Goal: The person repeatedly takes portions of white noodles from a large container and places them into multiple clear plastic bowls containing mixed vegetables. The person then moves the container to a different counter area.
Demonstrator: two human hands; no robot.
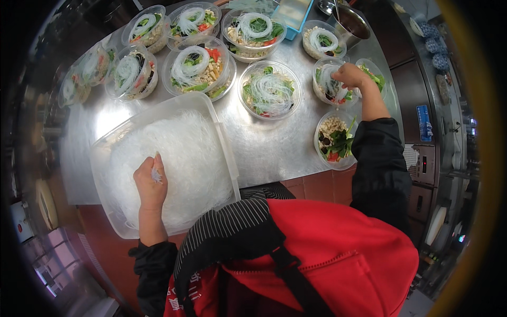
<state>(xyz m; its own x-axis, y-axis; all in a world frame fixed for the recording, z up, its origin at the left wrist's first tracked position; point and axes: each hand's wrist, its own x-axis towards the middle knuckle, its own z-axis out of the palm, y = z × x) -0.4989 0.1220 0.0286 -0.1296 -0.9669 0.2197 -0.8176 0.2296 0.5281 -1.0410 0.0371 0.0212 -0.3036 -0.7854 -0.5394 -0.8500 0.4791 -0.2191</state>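
Note:
A large translucent plastic tub (224, 142), heaped with white glass noodles (187, 150), sits at the near left of the steel table. Over it my left hand (150, 182) is closed in a fist, with a tuft of noodles showing at its curled fingers. On the right, my right hand (353, 76) pinches white noodle strands over a clear round bowl (323, 90) and partly covers that bowl. Just nearer stands a bowl of beans, greens and red pieces (334, 138) without noodles on top. In the middle, another bowl (269, 91) has noodles spread across its vegetables.
Several noodle-topped bowls (193, 66) line the far and left sides, some stacked. A small bowl of greens (374, 79) stands beyond my right wrist. At the back are a blue-rimmed container (297, 24) and a metal pot (353, 22). The steel table (259, 150) ends near my body.

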